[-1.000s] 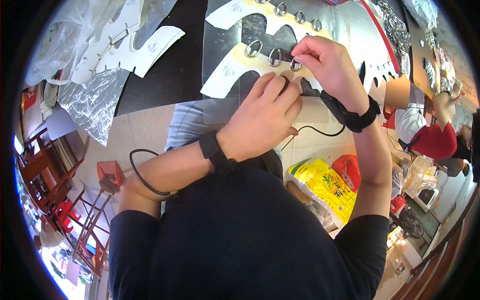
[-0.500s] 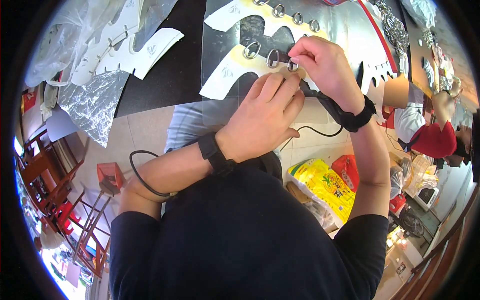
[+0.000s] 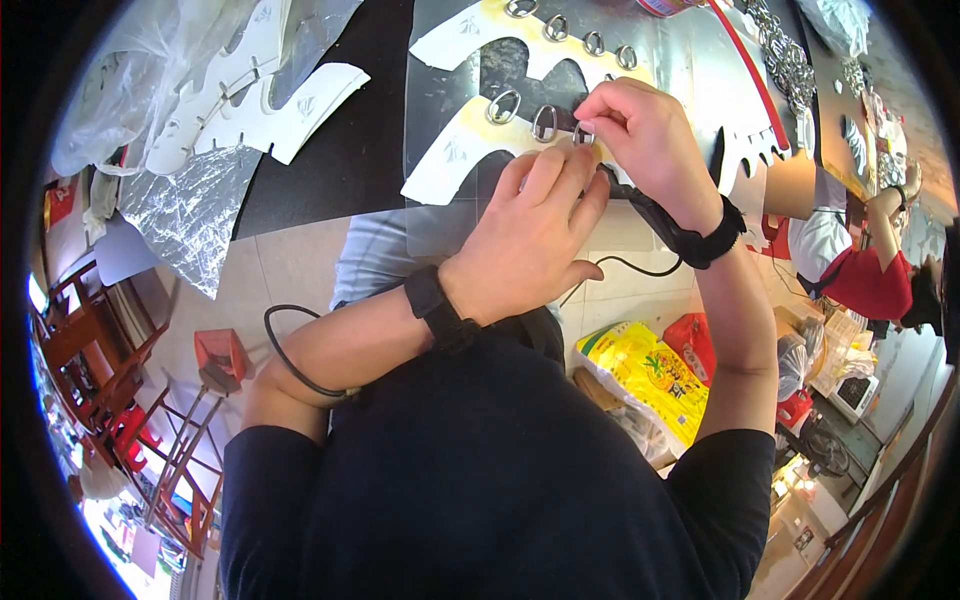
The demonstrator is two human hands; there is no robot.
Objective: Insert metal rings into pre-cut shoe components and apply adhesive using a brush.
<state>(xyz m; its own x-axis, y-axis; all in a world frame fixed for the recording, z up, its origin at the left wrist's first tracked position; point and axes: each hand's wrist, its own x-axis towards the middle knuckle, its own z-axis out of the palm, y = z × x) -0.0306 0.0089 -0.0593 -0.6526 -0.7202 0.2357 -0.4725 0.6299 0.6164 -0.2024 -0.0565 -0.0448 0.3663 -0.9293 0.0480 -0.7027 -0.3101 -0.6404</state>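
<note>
White cutouts [image 3: 325,105] are lying left of the near scalloped panel [image 3: 440,165], on the dark counter [image 3: 340,165]. Far scalloped panel [image 3: 455,40] is lying just beyond the near one. Two oval metal rings [image 3: 519,100] are standing on the near panel, left of the pinched ring [image 3: 576,134], which is sitting on it too. Left hand [image 3: 528,225] is resting over the near panel; can't tell if its grip is pinching anything, undersides aren't showing. Right hand [image 3: 645,130] is leaning over it, grip pinching the ring's top. Chain heap [image 3: 785,65] is lying right of the near panel. Risks: left fingers easing off could be letting the panel slide; tiny pinch area could be letting the ring tip.
</note>
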